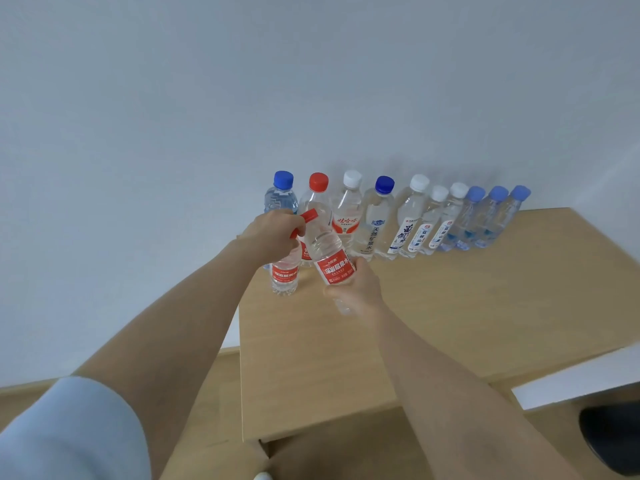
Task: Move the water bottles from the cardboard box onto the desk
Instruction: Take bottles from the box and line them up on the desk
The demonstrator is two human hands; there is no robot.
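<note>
Red labels mark both bottles you hold. Your left hand (273,233) grips the top of the standing bottle (284,275) on the desk (450,306). Your right hand (353,289) curls round the lower end of the tilted bottle (329,251), just beside it. Behind them, a row (384,216) of upright bottles lines the wall (311,81). The brown board (329,448) below the desk edge may be the box.
</note>
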